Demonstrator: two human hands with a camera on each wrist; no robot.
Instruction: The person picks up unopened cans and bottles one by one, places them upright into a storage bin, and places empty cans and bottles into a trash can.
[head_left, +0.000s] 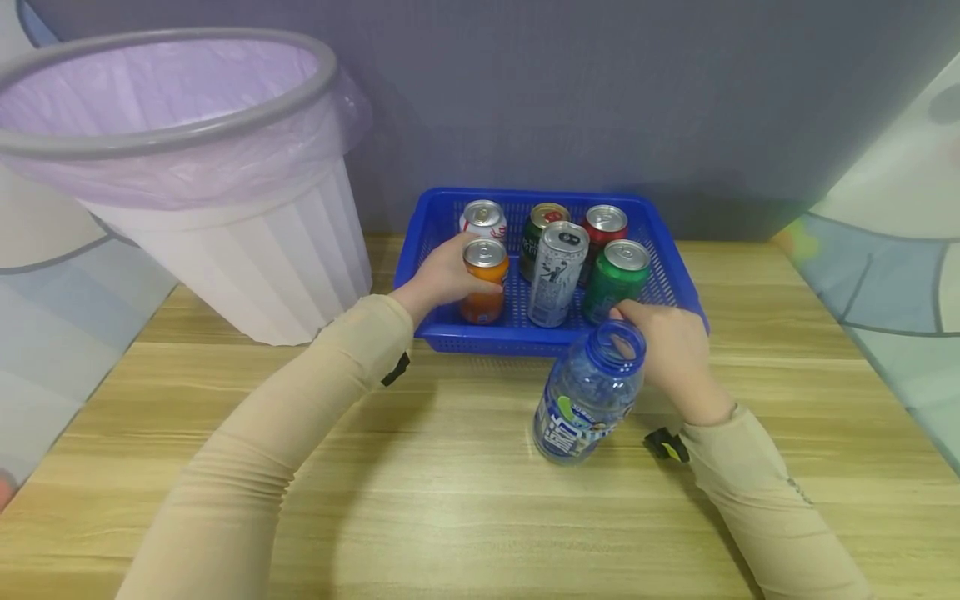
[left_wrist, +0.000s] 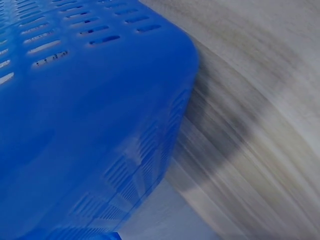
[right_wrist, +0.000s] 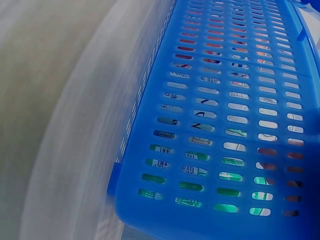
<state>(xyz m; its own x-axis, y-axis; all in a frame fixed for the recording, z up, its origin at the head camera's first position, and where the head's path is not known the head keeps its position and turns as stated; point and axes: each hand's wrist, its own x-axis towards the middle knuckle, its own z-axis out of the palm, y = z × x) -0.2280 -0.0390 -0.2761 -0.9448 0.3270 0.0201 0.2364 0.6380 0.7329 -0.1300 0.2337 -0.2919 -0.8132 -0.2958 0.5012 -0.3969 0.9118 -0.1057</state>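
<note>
In the head view my left hand [head_left: 444, 275] grips an orange can [head_left: 483, 287] at the left of a blue slotted basket [head_left: 495, 335]. The thumb lies across the can's front. My right hand [head_left: 667, 346] reaches to the basket's front right, beside a green can [head_left: 619, 275] and behind a clear bottle [head_left: 588, 400] with a blue neck ring. Its fingers are mostly hidden, so its hold is unclear. Skin-toned patches show through the basket slots in the right wrist view. The bottle stands uncapped on the table.
The basket also holds a tall silver can [head_left: 557, 279], a white can [head_left: 480, 217], a dark green can [head_left: 536, 237] and a red can [head_left: 600, 233]. A white bin [head_left: 247, 250] with a purple liner stands left on the wooden table [head_left: 450, 500]. A grey panel [head_left: 562, 100] rises behind.
</note>
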